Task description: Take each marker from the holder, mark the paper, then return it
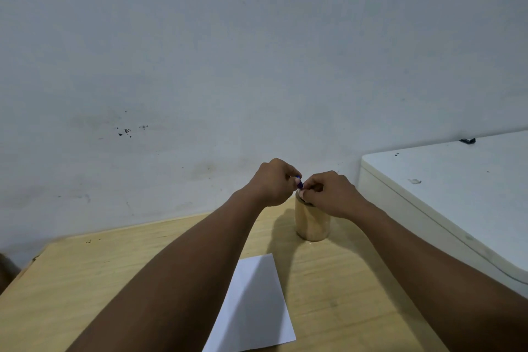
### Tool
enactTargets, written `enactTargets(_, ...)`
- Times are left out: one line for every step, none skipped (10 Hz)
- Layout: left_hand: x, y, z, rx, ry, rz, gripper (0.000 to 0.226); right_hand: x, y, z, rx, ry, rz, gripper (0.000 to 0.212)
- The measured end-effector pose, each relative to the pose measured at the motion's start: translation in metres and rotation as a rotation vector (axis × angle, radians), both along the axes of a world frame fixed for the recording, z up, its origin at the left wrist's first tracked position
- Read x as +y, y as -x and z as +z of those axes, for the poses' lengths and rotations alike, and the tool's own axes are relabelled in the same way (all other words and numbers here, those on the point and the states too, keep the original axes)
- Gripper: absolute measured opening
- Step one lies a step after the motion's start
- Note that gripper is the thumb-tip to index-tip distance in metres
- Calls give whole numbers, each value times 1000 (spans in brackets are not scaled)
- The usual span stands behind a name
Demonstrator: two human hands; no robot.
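A tan cylindrical holder (312,223) stands upright near the back of the wooden table (114,280). Both hands meet just above its rim. My left hand (274,183) is curled shut around a small blue-purple marker piece (299,182), of which only a tip shows between the fingers. My right hand (328,194) pinches the same marker from the right, its fingers covering the holder's mouth. Whether the piece is a cap or the barrel cannot be told. A white sheet of paper (254,306) lies flat in front of the holder, partly under my left forearm.
A white box-like surface (457,194) rises along the table's right side, with a small dark object (467,140) at its far edge. A pale wall with dark specks stands right behind the table. The table's left edge drops off near the frame's left border.
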State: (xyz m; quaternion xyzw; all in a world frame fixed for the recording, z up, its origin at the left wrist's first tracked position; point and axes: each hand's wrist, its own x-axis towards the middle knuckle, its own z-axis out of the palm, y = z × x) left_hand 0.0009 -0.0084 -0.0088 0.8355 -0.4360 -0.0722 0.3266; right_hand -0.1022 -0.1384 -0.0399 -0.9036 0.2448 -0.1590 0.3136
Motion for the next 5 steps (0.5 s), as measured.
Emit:
enactTargets(-3, -1, -4, -4, -45, -3, 30, -2, 0, -4, 15, 7, 0, 10)
enactTargets(-3, 0, -6, 10, -90, 6, 34, -2, 2, -5, 42, 11, -4, 10)
enactTargets(1, -1, -6, 30, -134, 7, 38, -1, 3, -1, 39, 10, 3, 7)
enactTargets(13, 1, 4, 30, -144, 17, 40, 5, 6, 10, 31, 15, 1, 13)
enactTargets(29, 2, 20, 20, -113, 65, 44, 15, 6, 32, 37, 19, 33, 32)
